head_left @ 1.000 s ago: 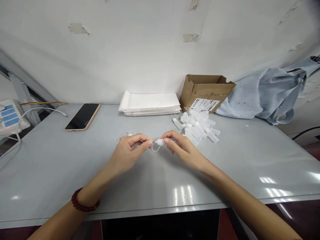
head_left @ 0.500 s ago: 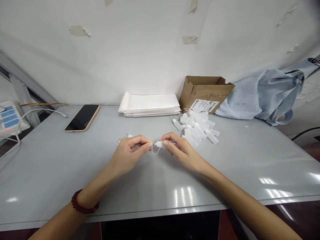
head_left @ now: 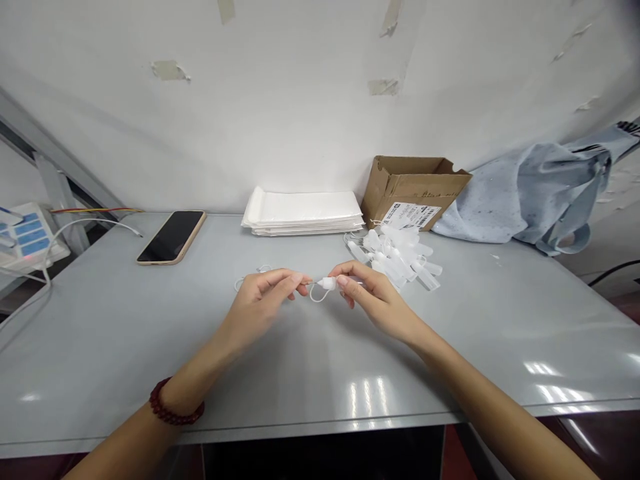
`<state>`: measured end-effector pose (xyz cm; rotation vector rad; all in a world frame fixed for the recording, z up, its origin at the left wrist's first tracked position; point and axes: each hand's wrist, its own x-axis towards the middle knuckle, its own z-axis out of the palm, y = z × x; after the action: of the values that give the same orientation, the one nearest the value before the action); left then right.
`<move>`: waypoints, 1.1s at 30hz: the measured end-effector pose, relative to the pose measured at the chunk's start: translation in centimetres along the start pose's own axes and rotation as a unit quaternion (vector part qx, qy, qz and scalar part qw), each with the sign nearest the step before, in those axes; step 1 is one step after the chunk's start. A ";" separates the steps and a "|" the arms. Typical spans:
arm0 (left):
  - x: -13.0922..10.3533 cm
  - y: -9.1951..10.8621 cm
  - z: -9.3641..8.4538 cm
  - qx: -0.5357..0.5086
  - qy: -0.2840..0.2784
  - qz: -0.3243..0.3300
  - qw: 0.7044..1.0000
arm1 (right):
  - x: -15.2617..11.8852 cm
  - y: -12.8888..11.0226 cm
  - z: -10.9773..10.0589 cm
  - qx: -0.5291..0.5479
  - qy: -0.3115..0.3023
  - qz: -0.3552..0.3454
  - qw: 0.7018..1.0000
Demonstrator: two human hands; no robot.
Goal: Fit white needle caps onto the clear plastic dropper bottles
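Note:
My right hand [head_left: 376, 299] pinches a small clear plastic bottle with a white cap [head_left: 327, 283] over the middle of the grey table [head_left: 125, 333]. My left hand [head_left: 263, 301] meets it from the left, fingertips on the cap end and its thin white loop [head_left: 316, 295]. A red bead bracelet [head_left: 173, 408] is on my left wrist. A pile of the same small clear bottles [head_left: 400, 255] lies just behind my right hand. A small white loop piece [head_left: 250, 273] rests on the table behind my left hand.
A stack of white padded envelopes [head_left: 304, 212] lies against the wall. An open cardboard box [head_left: 415, 190] stands to its right, a light blue cloth bag [head_left: 540, 193] beyond. A phone [head_left: 173, 237] lies at the back left, a power strip with cable [head_left: 27, 237] at the far left.
Both hands stay joined on the small bottle and cap; only the fingertips have shifted slightly. The view has tilted a little.

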<state>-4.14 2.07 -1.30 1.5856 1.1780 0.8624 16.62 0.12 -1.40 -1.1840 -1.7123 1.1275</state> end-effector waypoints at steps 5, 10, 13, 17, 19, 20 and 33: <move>0.0 0.3 0.2 0.006 -0.017 0.015 1.000 | -0.1 0.1 0.1 -0.002 -0.007 -0.001 1.000; -0.1 -0.1 0.4 0.035 -0.011 0.007 0.999 | -0.2 0.3 0.5 -0.012 -0.007 -0.002 1.000; 0.0 -0.4 0.5 0.035 -0.016 0.024 0.999 | -0.2 0.6 0.7 -0.024 -0.010 0.002 1.000; 0.2 -0.5 0.5 0.034 -0.015 0.030 0.999 | -0.1 0.7 1.0 -0.037 -0.017 0.011 0.999; 0.3 -0.4 0.4 0.046 -0.011 0.033 0.998 | 0.0 0.6 1.0 -0.048 -0.027 0.013 0.998; 0.4 -0.4 0.4 0.054 -0.008 0.034 0.998 | 0.0 0.5 1.0 -0.057 -0.035 0.013 0.998; 3.6 -4.0 -3.1 0.284 0.062 0.077 0.954 | 1.0 1.8 -5.3 -0.472 0.156 0.063 0.866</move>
<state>-7.09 6.70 -4.14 2.1340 1.4966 0.7669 21.71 2.71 -1.30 -1.9448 -1.9720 0.0493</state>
